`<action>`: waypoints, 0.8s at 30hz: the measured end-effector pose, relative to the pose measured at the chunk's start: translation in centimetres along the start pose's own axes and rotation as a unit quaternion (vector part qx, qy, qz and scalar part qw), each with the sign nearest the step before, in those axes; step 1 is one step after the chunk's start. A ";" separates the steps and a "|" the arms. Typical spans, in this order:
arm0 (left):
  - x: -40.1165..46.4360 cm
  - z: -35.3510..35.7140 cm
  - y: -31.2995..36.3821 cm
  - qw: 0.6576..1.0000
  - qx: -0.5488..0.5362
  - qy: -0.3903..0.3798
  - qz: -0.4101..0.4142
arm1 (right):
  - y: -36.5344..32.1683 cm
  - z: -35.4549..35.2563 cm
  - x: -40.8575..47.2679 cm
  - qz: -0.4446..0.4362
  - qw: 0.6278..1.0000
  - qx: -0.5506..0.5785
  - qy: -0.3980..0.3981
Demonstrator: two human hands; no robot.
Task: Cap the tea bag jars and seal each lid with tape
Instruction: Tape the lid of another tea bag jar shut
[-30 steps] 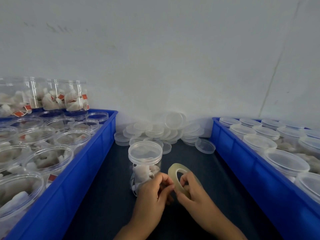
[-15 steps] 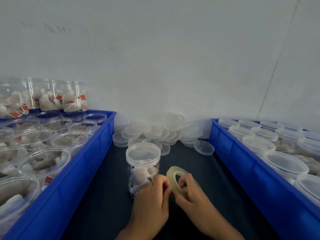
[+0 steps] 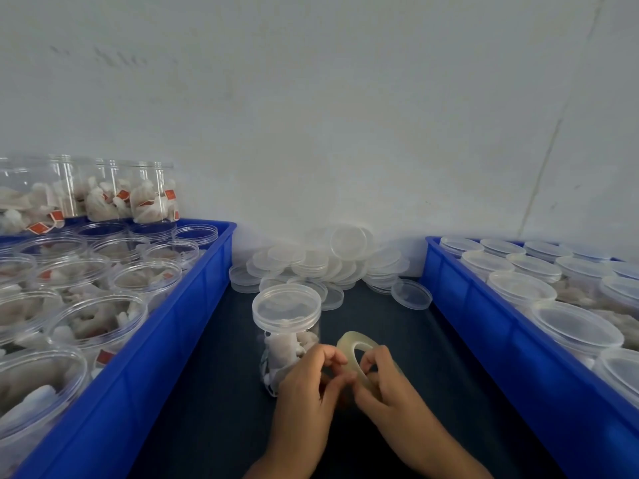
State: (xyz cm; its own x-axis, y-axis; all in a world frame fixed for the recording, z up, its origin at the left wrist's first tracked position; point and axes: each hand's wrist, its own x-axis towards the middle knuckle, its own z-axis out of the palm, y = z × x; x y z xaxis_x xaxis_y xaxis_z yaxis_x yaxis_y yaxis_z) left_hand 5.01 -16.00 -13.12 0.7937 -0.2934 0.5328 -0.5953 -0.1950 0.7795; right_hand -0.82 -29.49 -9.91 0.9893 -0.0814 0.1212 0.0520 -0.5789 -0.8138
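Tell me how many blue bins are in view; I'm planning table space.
2. One blue bin runs along the left side, holding open jars of tea bags. The other blue bin runs along the right side, holding capped jars. Both extend past the frame edges; none other shows.

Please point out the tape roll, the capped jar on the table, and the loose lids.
tape roll (image 3: 349, 348): head view, upper flat side.
capped jar (image 3: 286, 307): head view, lid top.
loose lids (image 3: 347, 242): head view, upright lid's face.

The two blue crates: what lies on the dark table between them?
In the head view, between the left crate and right crate lie a lid pile, one capped jar, and both hands holding a tape roll.
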 end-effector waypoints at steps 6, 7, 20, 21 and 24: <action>-0.1 -0.1 0.2 0.997 -0.071 -0.021 -0.008 | -0.1 -0.5 -0.1 -0.020 1.000 0.002 0.007; -0.1 -0.2 0.2 0.996 -0.082 -0.026 -0.009 | 0.0 -0.6 -0.1 -0.018 1.000 0.002 0.004; 0.1 -0.6 0.5 0.998 -0.018 -0.035 0.041 | 0.0 -0.9 -0.2 -0.023 0.999 -0.035 -0.024; 0.1 -0.6 0.5 0.998 0.007 -0.031 0.059 | 0.0 -0.9 -0.2 -0.019 0.999 -0.035 -0.030; 0.0 -0.6 0.5 0.993 0.072 -0.023 0.088 | -0.1 -1.0 -0.2 -0.012 0.998 -0.037 -0.043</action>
State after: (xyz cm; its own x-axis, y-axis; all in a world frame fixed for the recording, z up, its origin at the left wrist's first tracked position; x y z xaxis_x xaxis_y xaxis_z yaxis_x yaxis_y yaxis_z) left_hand 4.75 -15.53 -12.50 0.6714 -0.3758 0.6387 -0.7386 -0.2687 0.6183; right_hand -1.17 -30.22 -9.24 0.9961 0.0023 0.0879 0.0691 -0.6386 -0.7665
